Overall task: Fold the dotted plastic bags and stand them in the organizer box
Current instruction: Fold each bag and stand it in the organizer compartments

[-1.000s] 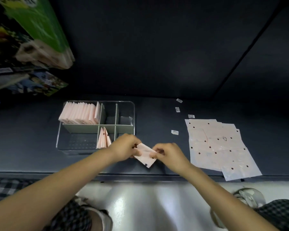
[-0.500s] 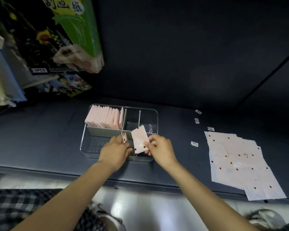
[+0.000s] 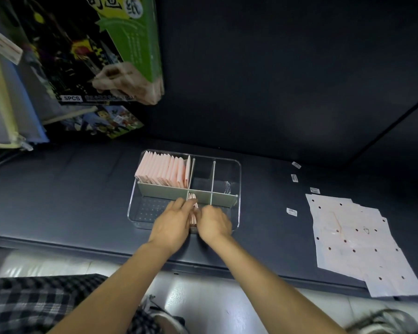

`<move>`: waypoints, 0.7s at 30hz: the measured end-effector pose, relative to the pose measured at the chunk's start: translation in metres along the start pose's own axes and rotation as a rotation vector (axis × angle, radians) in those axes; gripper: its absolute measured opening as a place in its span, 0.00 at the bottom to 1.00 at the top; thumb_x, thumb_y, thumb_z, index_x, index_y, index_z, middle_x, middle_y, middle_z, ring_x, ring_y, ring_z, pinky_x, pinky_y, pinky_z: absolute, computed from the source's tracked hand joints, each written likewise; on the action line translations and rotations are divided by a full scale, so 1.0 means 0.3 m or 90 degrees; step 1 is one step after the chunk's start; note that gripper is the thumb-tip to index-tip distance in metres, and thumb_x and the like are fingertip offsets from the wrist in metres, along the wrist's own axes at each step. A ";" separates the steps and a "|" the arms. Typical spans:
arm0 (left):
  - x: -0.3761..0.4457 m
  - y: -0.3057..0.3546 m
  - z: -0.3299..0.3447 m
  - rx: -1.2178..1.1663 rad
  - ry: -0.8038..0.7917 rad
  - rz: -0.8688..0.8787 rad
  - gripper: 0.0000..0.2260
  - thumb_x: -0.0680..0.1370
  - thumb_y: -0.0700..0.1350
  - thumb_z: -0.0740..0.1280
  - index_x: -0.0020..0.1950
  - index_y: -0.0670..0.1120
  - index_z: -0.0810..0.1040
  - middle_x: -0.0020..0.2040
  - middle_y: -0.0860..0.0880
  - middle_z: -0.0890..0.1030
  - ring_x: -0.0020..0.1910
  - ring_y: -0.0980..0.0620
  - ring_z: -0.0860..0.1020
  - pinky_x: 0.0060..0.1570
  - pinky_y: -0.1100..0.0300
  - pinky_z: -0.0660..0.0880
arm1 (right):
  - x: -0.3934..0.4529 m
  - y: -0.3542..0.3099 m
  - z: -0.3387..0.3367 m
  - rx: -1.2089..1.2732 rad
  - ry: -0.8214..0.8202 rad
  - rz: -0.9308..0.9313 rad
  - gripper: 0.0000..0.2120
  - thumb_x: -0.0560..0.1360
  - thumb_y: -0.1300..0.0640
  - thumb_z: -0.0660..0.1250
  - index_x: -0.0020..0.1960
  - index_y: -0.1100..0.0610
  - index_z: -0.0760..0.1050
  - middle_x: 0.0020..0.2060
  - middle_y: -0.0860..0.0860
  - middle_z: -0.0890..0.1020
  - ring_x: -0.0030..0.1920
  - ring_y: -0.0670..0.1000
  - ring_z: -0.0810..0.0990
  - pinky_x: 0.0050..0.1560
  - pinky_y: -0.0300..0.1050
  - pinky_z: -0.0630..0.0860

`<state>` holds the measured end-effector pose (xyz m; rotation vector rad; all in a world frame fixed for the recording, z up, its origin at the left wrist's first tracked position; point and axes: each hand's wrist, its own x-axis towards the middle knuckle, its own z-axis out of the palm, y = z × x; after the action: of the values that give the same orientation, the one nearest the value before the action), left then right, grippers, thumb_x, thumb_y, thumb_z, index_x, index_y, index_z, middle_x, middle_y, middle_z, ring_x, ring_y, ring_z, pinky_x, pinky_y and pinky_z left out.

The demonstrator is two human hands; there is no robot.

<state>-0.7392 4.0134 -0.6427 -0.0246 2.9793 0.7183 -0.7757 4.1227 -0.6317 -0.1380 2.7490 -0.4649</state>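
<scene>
The clear organizer box (image 3: 237,169) sits on the dark worktop (image 3: 58,194), split by pale green dividers (image 3: 163,191) into a far row of three compartments and a near row.

Far-left compartment: packed with a row of folded pink bags (image 3: 163,172), standing upright on edge, leaning slightly left. Far-middle and far-right compartments: no bags visible; a glint of clear material shows in the far-right one, but what it is cannot be told.

Near row: a small bundle of folded bags (image 3: 193,203) stands on edge just right of the near divider stub, between the two hands. The near-left section shows only its dotted floor.

The left hand (image 3: 171,222) lies over the box's near wall, its fingers (image 3: 179,204) extended and close together, pressing against the left side of the bundle. The right hand (image 3: 212,222) flanks the bundle's right side, knuckles up; its fingers curl down into the box, and whether they pinch a bag cannot be told.

To the right, well apart from the box, a stack of unfolded dotted bags (image 3: 357,239) lies flat on the worktop, overlapping. Four small white labels (image 3: 291,211) lie scattered between box and stack.

Far left: printed packages (image 3: 87,56) lean at the worktop's edge.
</scene>
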 end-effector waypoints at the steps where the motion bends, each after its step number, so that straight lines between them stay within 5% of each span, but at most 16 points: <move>1: -0.001 -0.003 0.001 -0.002 -0.009 0.007 0.21 0.78 0.38 0.57 0.70 0.53 0.66 0.59 0.48 0.70 0.59 0.47 0.68 0.47 0.50 0.73 | -0.001 0.000 0.005 0.002 -0.006 0.003 0.16 0.80 0.53 0.53 0.57 0.59 0.76 0.57 0.60 0.80 0.58 0.60 0.77 0.53 0.49 0.73; 7: 0.005 -0.009 0.003 0.107 -0.025 0.047 0.21 0.78 0.38 0.58 0.69 0.52 0.70 0.61 0.51 0.70 0.59 0.48 0.66 0.48 0.53 0.74 | -0.019 0.049 -0.009 0.047 -0.039 -0.054 0.17 0.80 0.49 0.53 0.51 0.56 0.78 0.53 0.58 0.81 0.54 0.61 0.78 0.48 0.48 0.73; 12: 0.017 0.030 -0.012 0.215 0.000 0.065 0.16 0.80 0.44 0.57 0.67 0.50 0.72 0.63 0.49 0.69 0.58 0.46 0.67 0.51 0.53 0.70 | -0.085 0.324 -0.102 0.117 0.099 -0.061 0.12 0.80 0.49 0.57 0.59 0.47 0.77 0.46 0.55 0.84 0.52 0.59 0.80 0.50 0.49 0.76; 17: 0.027 0.205 0.001 0.151 0.026 0.279 0.05 0.72 0.34 0.68 0.47 0.38 0.79 0.47 0.41 0.76 0.45 0.39 0.75 0.38 0.49 0.75 | -0.135 0.809 -0.200 0.102 0.189 0.086 0.14 0.78 0.57 0.63 0.63 0.57 0.76 0.55 0.55 0.81 0.58 0.58 0.77 0.55 0.46 0.72; 21: 0.019 0.350 0.120 0.099 -0.061 0.340 0.09 0.79 0.41 0.62 0.56 0.44 0.77 0.55 0.46 0.76 0.54 0.44 0.75 0.49 0.51 0.75 | -0.208 1.122 -0.204 0.032 0.186 0.216 0.28 0.75 0.49 0.67 0.71 0.56 0.65 0.69 0.53 0.71 0.68 0.56 0.66 0.63 0.47 0.67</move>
<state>-0.7459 4.1233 -0.6273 0.8133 2.9476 0.4998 -0.7514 4.4675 -0.6702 0.4349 2.9535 -0.4904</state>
